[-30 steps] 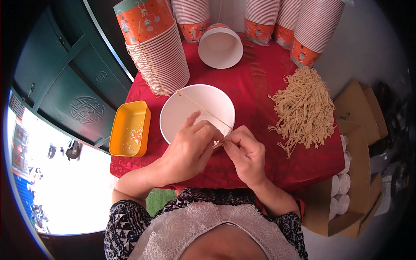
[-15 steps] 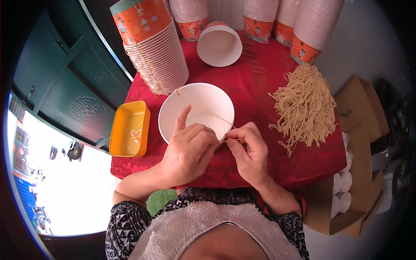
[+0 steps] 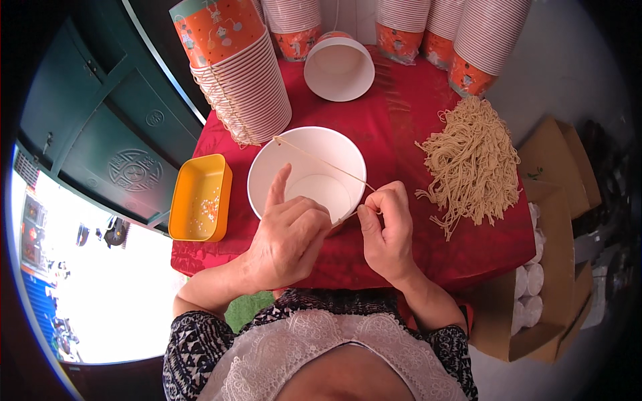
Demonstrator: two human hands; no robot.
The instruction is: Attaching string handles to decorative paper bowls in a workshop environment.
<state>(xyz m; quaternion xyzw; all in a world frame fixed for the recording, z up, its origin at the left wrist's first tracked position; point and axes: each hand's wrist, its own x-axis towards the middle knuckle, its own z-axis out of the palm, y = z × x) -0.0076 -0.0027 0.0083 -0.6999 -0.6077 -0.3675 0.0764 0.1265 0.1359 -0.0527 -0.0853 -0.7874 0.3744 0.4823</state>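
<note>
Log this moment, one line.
left hand: at white round paper tub; right hand: pinching thin beige string; string: spans tub's mouth

White tub (image 3: pixel 324 190) (partly) behind left hand (image 3: pixel 289 237)

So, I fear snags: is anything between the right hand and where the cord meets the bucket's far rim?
Nothing visible: the cord runs uncovered from the right hand across the bucket to its far rim. The left hand is clear of that stretch.
</note>
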